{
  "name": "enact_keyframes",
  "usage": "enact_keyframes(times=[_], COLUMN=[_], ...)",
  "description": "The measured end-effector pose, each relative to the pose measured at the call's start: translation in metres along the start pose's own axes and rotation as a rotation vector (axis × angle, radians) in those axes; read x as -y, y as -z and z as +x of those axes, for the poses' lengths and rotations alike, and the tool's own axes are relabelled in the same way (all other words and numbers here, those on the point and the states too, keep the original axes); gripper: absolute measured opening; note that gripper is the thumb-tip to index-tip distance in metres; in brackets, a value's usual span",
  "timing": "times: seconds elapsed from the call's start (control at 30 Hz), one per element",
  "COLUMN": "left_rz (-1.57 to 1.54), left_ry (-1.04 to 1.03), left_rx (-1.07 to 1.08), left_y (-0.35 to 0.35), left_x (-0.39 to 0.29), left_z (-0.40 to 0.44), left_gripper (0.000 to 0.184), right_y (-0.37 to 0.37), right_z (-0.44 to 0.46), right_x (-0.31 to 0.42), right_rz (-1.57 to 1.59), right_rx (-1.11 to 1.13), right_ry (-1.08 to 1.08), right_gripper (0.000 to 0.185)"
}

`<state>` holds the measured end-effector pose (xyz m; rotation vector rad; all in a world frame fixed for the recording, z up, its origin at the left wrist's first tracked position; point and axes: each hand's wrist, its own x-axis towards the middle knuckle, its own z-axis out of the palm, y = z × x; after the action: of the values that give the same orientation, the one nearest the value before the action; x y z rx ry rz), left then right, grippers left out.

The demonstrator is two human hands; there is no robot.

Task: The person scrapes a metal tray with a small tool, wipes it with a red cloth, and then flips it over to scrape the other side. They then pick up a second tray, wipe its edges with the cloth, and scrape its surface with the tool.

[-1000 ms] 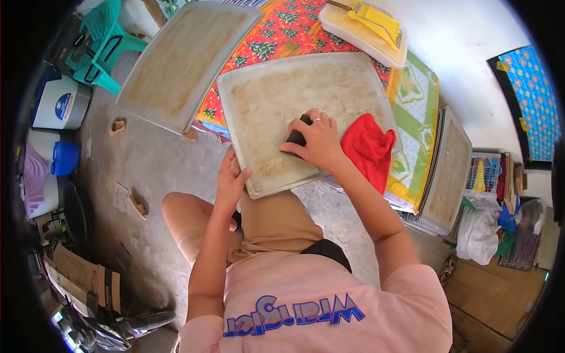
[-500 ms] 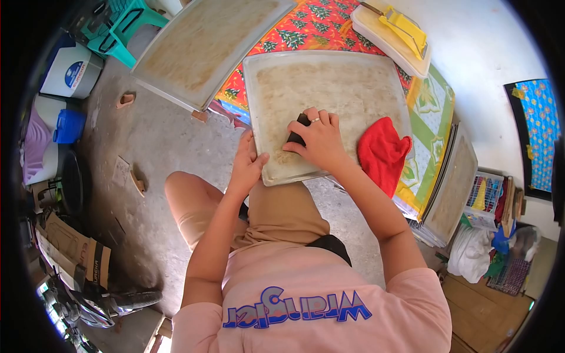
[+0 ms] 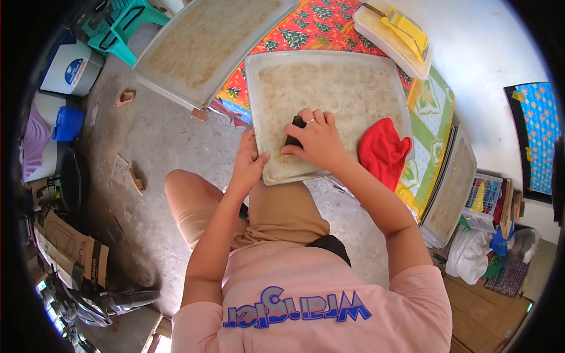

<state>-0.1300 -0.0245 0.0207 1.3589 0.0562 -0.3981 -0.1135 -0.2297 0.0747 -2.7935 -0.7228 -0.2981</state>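
Observation:
A shallow, worn metal tray (image 3: 329,79) with brown stains lies in front of me, its near edge over my lap. At its left edge is my left hand (image 3: 249,162), gripping the rim near the front corner. My right hand (image 3: 318,138) is closed around a dark, flat block (image 3: 293,132), which it presses on the tray's surface near the left side. Whether the block is a scraper or a scrubbing pad I cannot tell. On the tray's right part rests a crumpled red cloth (image 3: 384,153), hanging over the edge.
Another stained tray (image 3: 206,47) lies to the far left. A red cloth with tree prints (image 3: 318,26) covers the table. Beyond it stands a white tub (image 3: 382,41) with a yellow-framed tool (image 3: 406,35) on top. Several stacked trays (image 3: 450,182) lean at the right.
My right hand has shifted slightly left with the dark block, which now stands at a different tilt. My left hand and the red cloth stay nearly where they were.

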Motion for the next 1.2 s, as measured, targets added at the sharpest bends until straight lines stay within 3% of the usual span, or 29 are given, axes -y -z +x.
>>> enact_keyframes(times=[0.07, 0.17, 0.27, 0.37, 0.47, 0.57, 0.7, 0.83, 0.93, 1.07, 1.17, 1.2], left_rz=[0.034, -0.012, 0.019, -0.046, -0.007, -0.107, -0.023, 0.046, 0.023, -0.033, 0.012, 0.019], left_ry=[0.120, 0.015, 0.109, 0.000, -0.062, 0.050, 0.017, 0.022, 0.108, 0.117, 0.187, 0.172], left_rx=[0.013, 0.011, 0.003, 0.011, 0.040, 0.014, 0.000, -0.013, -0.010, 0.009, 0.009, 0.008], left_y=[0.000, 0.001, -0.002, -0.002, 0.005, 0.001, 0.001, 0.007, 0.001, 0.002, 0.002, 0.002], left_x=[-0.013, -0.003, -0.015, -0.006, 0.007, 0.001, 0.000, 0.009, -0.009, -0.004, -0.013, -0.011], left_z=[-0.004, -0.001, -0.004, -0.003, 0.001, -0.002, -0.002, -0.001, -0.003, -0.003, -0.005, -0.005], left_gripper=[0.069, 0.071, 0.070, 0.070, 0.068, 0.068, 0.070, 0.071, 0.072, 0.072, 0.071, 0.071], right_y=[-0.002, -0.001, -0.010, -0.014, 0.005, 0.014, 0.027, 0.027, 0.011, 0.001, -0.004, 0.000], right_z=[-0.001, 0.004, 0.007, -0.001, -0.007, -0.012, -0.016, -0.004, 0.015, 0.017, -0.013, -0.017], right_x=[0.007, 0.007, 0.005, 0.017, 0.005, -0.040, -0.116, -0.168, -0.164, -0.075, -0.034, -0.043], right_rz=[0.027, 0.040, 0.024, 0.116, 0.140, 0.270, 0.080, -0.080, 0.043, 0.076, 0.130, 0.098], right_rx=[0.014, 0.000, -0.062, 0.026, -0.006, -0.219, -0.348, -0.204, -0.118, 0.018, -0.068, -0.098], right_ry=[0.057, -0.004, -0.104, -0.091, -0.259, -0.616, -1.005, -1.147, -0.933, -0.386, -0.228, -0.319], right_gripper=[0.033, 0.037, 0.038, 0.038, 0.041, 0.044, 0.052, 0.057, 0.058, 0.052, 0.051, 0.051])
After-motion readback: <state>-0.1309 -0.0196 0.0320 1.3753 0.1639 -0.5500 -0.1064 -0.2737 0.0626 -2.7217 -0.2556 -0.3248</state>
